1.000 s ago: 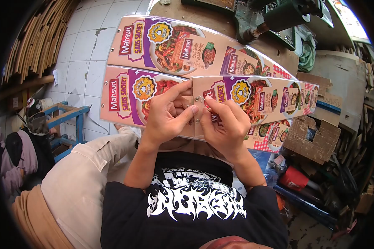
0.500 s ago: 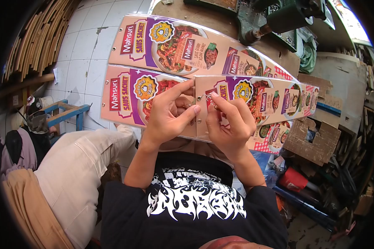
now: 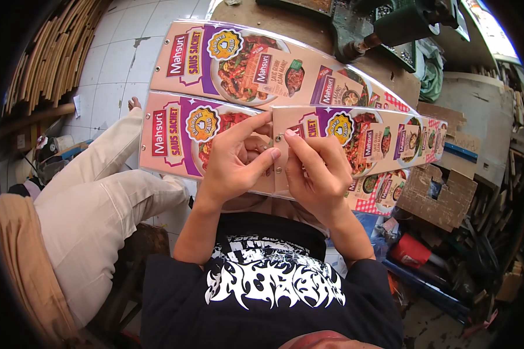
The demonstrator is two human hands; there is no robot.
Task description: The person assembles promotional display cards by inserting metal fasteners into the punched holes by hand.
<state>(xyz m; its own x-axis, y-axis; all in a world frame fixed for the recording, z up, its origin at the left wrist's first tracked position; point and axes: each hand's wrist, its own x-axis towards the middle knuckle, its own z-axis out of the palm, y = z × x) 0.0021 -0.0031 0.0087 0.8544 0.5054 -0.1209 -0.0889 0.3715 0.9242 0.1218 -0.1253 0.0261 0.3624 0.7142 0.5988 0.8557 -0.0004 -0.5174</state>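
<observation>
A narrow printed sauce panel (image 3: pixel 384 136) with metal eyelets at its left edge lies in front of me, over a second printed panel (image 3: pixel 174 136). My left hand (image 3: pixel 239 157) is curled at the top panel's left edge, thumb and index finger against it, partly hiding the panel beneath. My right hand (image 3: pixel 320 171) is closed, its index fingertip beside the upper eyelet (image 3: pixel 279 138). The lower eyelet (image 3: pixel 279 170) shows between my hands. Whatever the right fingers pinch is too small to make out. Another matching panel (image 3: pixel 308 81) lies farther back.
A green metal press (image 3: pixel 390 38) stands on the brown worktable (image 3: pixel 244 13) at the back. At left sits a person in beige trousers (image 3: pixel 93 232), near stacked wooden strips (image 3: pixel 49 52). Cardboard (image 3: pixel 431 200) and a red object (image 3: pixel 410 250) are at right.
My right fingertips have moved slightly left to the upper eyelet; the pale, thin strand seen there before is now hidden. The person at left has shifted, a leg now stretching farther back.
</observation>
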